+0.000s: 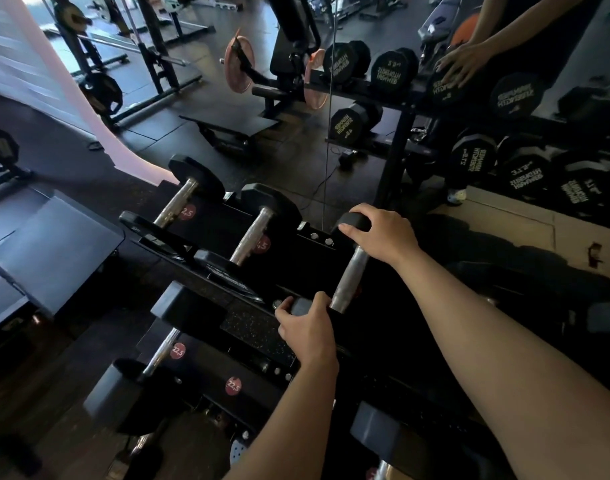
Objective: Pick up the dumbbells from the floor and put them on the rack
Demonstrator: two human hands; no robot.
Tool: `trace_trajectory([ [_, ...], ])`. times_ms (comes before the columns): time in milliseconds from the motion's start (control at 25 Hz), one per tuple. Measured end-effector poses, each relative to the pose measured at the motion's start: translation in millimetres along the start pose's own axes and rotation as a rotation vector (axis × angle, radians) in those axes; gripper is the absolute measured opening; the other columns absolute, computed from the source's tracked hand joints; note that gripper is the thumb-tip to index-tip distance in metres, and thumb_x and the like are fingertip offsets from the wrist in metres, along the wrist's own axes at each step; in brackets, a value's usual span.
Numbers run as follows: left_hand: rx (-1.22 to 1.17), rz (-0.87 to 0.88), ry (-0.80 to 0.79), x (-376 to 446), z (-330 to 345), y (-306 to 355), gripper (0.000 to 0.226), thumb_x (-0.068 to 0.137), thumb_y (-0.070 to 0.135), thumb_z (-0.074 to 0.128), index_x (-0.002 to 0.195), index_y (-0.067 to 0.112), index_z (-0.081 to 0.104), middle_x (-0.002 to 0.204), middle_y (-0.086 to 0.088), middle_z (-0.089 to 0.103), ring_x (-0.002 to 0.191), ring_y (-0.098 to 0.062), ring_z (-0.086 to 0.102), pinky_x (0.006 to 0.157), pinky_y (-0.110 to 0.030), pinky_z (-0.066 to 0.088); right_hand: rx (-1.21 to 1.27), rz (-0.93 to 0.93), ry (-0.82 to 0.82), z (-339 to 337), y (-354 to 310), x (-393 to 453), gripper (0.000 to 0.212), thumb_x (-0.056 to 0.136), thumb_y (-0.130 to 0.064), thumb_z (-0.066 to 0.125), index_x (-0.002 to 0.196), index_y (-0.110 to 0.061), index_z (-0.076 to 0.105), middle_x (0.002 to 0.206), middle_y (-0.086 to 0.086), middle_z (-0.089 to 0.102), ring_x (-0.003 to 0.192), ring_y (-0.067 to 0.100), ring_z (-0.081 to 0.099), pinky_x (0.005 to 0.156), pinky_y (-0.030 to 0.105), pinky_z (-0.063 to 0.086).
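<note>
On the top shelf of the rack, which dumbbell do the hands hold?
The rightmost dumbbell: the right hand grips its far head, the left hand its near head. The other two lie untouched.

- We see the dumbbell handle (350, 278) of bright metal, rough with knurling in the middle.
- Its heads (354, 221) look like matt black rubber.
- The rack (296, 268) is black painted metal, a little glossy.
- The floor (255, 327) is dark, speckled rubber.

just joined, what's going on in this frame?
A person is seating a dumbbell on the top tier of the rack. The left hand holds its near head, the right hand its far head. Two other dumbbells already sit to its left, with more on the tier below. A mirror behind reflects the scene.
</note>
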State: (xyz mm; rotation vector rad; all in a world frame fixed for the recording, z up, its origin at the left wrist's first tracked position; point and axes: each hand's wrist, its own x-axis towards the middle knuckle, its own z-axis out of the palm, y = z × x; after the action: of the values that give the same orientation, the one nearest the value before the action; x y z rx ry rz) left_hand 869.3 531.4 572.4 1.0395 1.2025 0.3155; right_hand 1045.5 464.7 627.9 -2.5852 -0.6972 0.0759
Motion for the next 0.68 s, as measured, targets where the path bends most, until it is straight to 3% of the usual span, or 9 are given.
trace_trajectory([
  [200,0.01,0.007,0.007,-2,1,1,0.066,0.067,0.039,0.076,0.125,0.033,0.045,0.127,-0.005,0.041,0.105,-0.028,0.06,0.086,-0.051,0.058,-0.002,-0.023,-0.014,-1,0,0,0.042,0.093,-0.056,0.055,0.122,-0.026,0.059,0.11,0.0,0.07,0.104,0.023,0.065,0.076,0.03,0.035],
  [400,-0.013,0.001,0.008,-2,3,1,0.064,0.067,0.038,0.077,0.123,0.035,0.044,0.13,-0.006,0.04,0.106,-0.028,0.059,0.086,-0.05,0.058,0.005,-0.037,-0.036,2,6,3,0.044,0.093,-0.059,0.051,0.122,-0.026,0.056,0.115,0.001,0.066,0.105,0.025,0.063,0.078,0.033,0.042],
  [520,-0.029,-0.01,0.022,-1,3,2,0.063,0.072,0.037,0.078,0.126,0.031,0.046,0.133,-0.007,0.04,0.107,-0.028,0.059,0.088,-0.05,0.057,-0.029,0.003,-0.102,1,5,0,0.052,0.092,-0.064,0.044,0.13,-0.029,0.05,0.129,0.005,0.057,0.117,0.034,0.054,0.093,0.047,0.048],
  [680,0.041,0.054,0.025,-7,2,7,0.069,0.079,0.048,0.078,0.137,0.024,0.047,0.142,-0.008,0.036,0.116,-0.026,0.053,0.096,-0.045,0.052,-0.064,0.062,-0.128,-8,-2,-4,0.063,0.094,-0.066,0.036,0.146,-0.03,0.041,0.145,0.005,0.048,0.132,0.033,0.044,0.105,0.053,0.036],
])
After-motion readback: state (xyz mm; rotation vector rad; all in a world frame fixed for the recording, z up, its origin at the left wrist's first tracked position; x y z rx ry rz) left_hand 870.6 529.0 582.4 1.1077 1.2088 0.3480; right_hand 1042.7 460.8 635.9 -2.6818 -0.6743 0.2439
